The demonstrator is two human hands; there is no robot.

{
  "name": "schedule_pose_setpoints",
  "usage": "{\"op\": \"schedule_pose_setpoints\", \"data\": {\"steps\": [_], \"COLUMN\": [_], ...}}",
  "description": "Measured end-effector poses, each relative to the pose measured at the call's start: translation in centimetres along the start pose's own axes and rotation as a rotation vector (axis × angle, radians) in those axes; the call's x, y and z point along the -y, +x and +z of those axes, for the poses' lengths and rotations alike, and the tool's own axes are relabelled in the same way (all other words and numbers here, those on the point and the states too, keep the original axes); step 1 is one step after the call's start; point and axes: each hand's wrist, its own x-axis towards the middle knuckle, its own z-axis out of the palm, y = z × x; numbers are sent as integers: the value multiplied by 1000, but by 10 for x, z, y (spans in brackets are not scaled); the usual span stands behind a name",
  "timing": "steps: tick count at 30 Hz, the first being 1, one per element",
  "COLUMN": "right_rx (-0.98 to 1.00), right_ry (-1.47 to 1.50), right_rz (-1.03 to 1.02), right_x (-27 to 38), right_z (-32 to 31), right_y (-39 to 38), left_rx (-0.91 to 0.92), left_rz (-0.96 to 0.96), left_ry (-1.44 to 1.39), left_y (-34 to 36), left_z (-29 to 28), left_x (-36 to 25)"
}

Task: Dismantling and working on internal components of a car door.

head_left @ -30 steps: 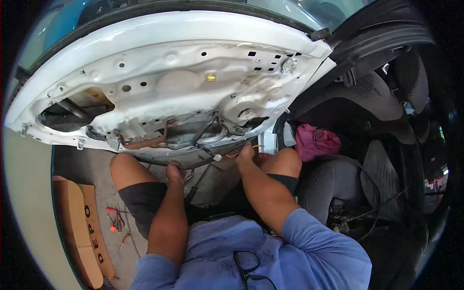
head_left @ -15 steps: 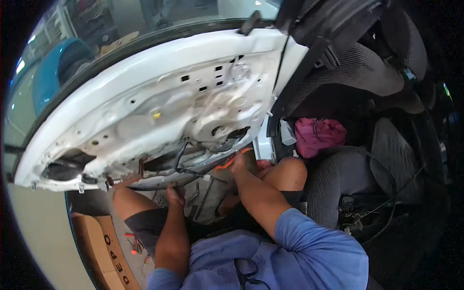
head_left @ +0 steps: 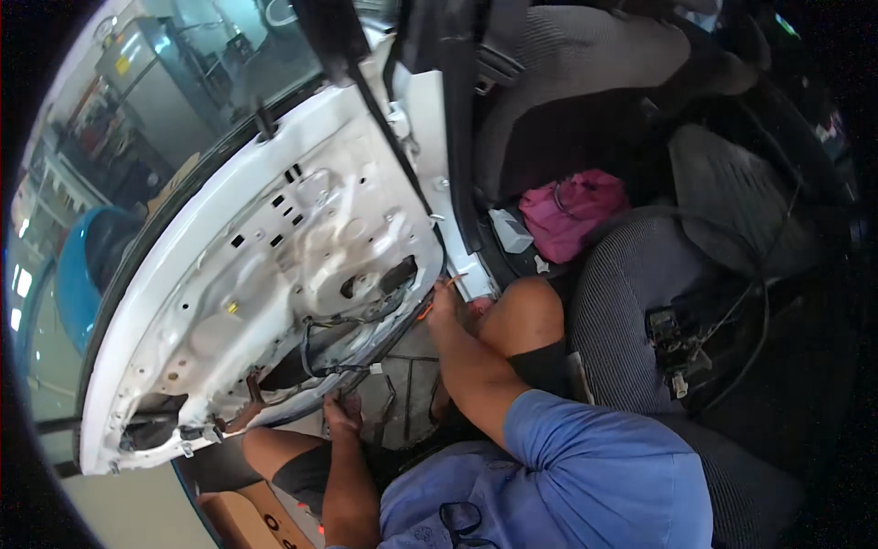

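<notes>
My right hand (head_left: 445, 304) is closed around a thin orange tool (head_left: 426, 312) at the lower corner of the door, near the hinge side. Orange shows on both sides of the fist; the tool's exact kind is hidden. The white car door (head_left: 242, 265) stands open with its inner metal bare. My left hand (head_left: 342, 414) is at the door's bottom edge, fingers curled by the black rubber seal (head_left: 384, 343); what they grip is hard to make out. A black wiring harness (head_left: 311, 352) with a pale connector (head_left: 375, 369) hangs from the door's opening.
To the right is a striped grey seat (head_left: 622, 311), with a black switch unit (head_left: 672, 334) and loose wires on it. A pink cloth bag (head_left: 572, 212) and a white box (head_left: 510, 231) lie behind the door sill (head_left: 471, 274). A cardboard box (head_left: 256, 517) sits lower left.
The view has turned, so the door appears lower and further left. My right hand stays at the door's corner with the orange tool; my left hand remains by the bottom edge.
</notes>
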Motion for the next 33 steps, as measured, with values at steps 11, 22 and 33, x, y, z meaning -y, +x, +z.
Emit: {"op": "schedule_pose_setpoints", "data": {"steps": [11, 22, 33], "right_rx": [-183, -212, -68], "right_ry": [-228, -521, -89], "right_rz": [-275, -491, -116], "right_x": [23, -25, 21], "right_z": [20, 10, 16], "right_y": [-12, 22, -3], "left_rx": [-134, -92, 66], "left_rz": [-52, -46, -201], "left_ry": [47, 54, 37], "left_y": [-15, -22, -27], "left_z": [15, 9, 18], "left_x": [-8, -19, -18]}}
